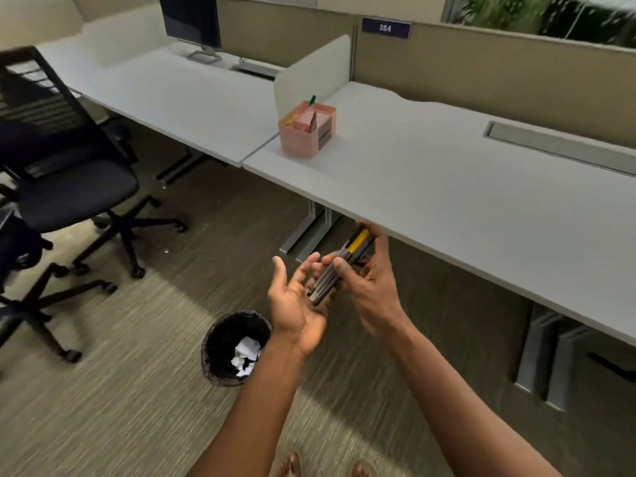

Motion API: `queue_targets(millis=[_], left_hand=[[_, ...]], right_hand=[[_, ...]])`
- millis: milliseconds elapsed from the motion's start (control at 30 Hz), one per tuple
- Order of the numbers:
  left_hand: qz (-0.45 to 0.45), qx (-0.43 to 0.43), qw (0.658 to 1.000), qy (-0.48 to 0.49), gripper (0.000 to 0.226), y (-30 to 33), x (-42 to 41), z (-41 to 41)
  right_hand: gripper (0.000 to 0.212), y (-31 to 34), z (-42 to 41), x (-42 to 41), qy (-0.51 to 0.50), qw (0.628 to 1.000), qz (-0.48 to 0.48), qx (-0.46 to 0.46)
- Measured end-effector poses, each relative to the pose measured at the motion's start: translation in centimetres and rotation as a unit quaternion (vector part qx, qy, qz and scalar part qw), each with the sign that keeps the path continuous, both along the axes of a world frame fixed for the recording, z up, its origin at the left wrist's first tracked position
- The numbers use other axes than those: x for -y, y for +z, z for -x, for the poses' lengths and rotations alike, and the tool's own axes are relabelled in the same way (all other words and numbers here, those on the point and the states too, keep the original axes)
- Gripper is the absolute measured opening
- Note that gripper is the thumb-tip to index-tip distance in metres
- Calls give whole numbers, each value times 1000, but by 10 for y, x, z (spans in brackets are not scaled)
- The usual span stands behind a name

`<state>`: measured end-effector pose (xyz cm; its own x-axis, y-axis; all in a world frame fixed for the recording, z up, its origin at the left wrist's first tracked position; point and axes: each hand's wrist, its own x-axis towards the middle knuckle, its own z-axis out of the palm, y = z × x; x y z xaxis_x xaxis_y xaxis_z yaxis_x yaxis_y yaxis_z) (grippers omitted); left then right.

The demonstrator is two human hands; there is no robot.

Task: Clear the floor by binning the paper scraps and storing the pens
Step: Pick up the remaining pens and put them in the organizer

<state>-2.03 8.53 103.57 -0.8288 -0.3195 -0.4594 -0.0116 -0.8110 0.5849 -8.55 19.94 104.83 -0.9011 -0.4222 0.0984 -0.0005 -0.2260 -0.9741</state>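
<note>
While my right hand (370, 287) gripped the bundle of pens (340, 266), my left hand (296, 301) lay open, palm up, beneath them.

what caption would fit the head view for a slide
Right hand grips a bundle of pens over the open left hand, crumpled paper scraps in the bin, pink organizer on the desk.

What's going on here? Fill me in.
A person is tidying up. The right hand grips a bundle of pens, with the open left hand beside it. Crumpled paper scraps already lie in the black wastebasket on the floor. The pink desk organizer on the desk is probably where the pens go.
</note>
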Motion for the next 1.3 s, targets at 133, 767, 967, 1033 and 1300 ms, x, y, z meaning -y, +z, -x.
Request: queue_targets(millis=[133,767,967,1033,1300], left_hand=[[40,39,997,-51,55,-1,-6,-4],[199,53,979,16,17,-25,167,133],[242,42,968,-47,21,-29,229,195],[238,45,969,-55,22,-31,240,220],[230,25,972,-42,23,-26,266,329]], right_hand=[[65,13,19,-7,21,999,25,-14],[29,5,178,144,-27,987,-126,-92],[31,11,244,158,26,973,-205,-105],[26,12,270,162,51,967,-220,-116],[13,10,388,191,75,966,-239,-70]])
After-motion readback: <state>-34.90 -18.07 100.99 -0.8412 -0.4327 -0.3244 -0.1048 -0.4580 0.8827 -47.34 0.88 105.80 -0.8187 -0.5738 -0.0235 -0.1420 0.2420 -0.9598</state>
